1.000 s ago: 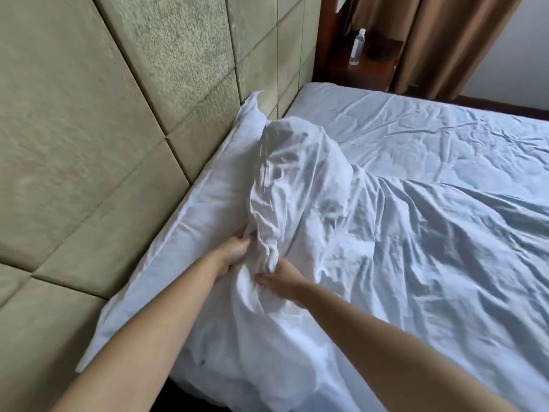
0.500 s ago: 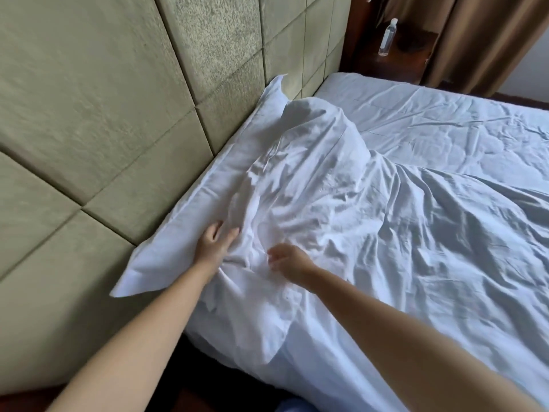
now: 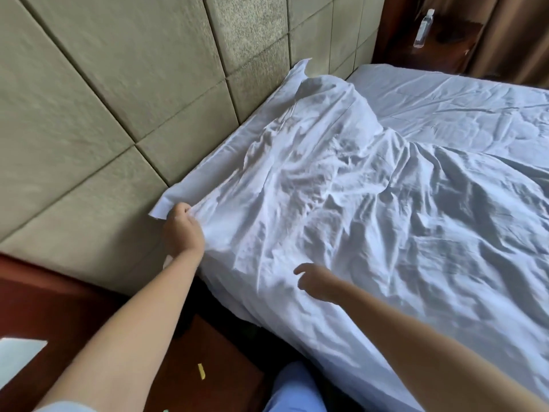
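Gripping a corner of the rumpled white duvet (image 3: 341, 203), the left hand (image 3: 182, 230) holds it over the pillow (image 3: 205, 176) beside the padded headboard (image 3: 118, 114); the right hand (image 3: 319, 282) is over the bedding, fingers loosely spread.

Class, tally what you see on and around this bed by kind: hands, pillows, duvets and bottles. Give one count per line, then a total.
Hands: 2 (left hand, right hand)
Pillows: 1 (white pillow)
Duvets: 1 (white duvet)
Bottles: 1 (clear bottle)
Total: 5
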{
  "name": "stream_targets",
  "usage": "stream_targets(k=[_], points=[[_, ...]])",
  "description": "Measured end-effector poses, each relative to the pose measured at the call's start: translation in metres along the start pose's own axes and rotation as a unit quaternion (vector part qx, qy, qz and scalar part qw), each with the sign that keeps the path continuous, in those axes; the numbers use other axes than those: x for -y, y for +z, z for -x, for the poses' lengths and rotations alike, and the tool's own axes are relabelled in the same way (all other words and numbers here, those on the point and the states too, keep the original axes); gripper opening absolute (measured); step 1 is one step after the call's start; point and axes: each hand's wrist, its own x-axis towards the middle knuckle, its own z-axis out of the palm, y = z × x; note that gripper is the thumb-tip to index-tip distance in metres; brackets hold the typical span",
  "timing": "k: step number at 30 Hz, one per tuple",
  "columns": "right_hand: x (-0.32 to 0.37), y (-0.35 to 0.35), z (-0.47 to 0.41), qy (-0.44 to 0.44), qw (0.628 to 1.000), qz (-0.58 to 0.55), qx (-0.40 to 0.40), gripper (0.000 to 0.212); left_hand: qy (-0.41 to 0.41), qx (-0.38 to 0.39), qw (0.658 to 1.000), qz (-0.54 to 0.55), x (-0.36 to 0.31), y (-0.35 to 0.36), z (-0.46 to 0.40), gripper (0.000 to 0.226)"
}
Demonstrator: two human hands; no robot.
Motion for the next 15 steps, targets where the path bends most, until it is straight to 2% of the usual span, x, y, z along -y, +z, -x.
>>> stream_targets(k=[1,2,3,5,6,7,10,11,13,15], points=[[-0.006,0.001,0.002,-0.001,1.0,0.025,-0.013,0.037,-0.017,0.018,1.0,-0.009,0.003,-0.002,-0.003,0.022],[-0.013,0.004,0.005,-0.001,0.999,0.047,-0.023,0.037,-0.042,0.076,0.996,-0.034,0.006,-0.003,-0.002,0.036],[-0.017,0.006,0.007,0.008,0.998,0.061,-0.018,0.039,-0.073,0.169,0.981,-0.058,0.011,-0.002,0.005,0.055],[-0.023,0.011,0.01,0.021,0.997,0.077,0.007,0.049,-0.119,0.341,0.928,-0.093,0.021,0.002,0.029,0.088],[-0.025,0.013,0.01,0.018,0.996,0.09,0.019,0.057,-0.127,0.374,0.911,-0.118,0.025,0.004,0.04,0.091],[-0.025,0.015,0.01,0.013,0.993,0.109,0.031,0.065,-0.137,0.381,0.903,-0.143,0.03,0.01,0.047,0.083],[-0.021,0.019,0.01,-0.019,0.985,0.167,0.036,0.086,-0.193,0.365,0.899,-0.15,0.026,0.022,0.057,0.035],[-0.021,0.021,0.009,-0.023,0.983,0.18,0.034,0.088,-0.211,0.354,0.901,-0.136,0.022,0.025,0.059,0.03],[-0.021,0.027,0.008,-0.024,0.98,0.193,0.031,0.088,-0.231,0.329,0.913,-0.063,0.016,0.032,0.064,0.036],[-0.025,0.034,0.006,-0.023,0.975,0.218,0.035,0.088,-0.238,0.309,0.921,-0.003,0.012,0.038,0.07,0.077]])
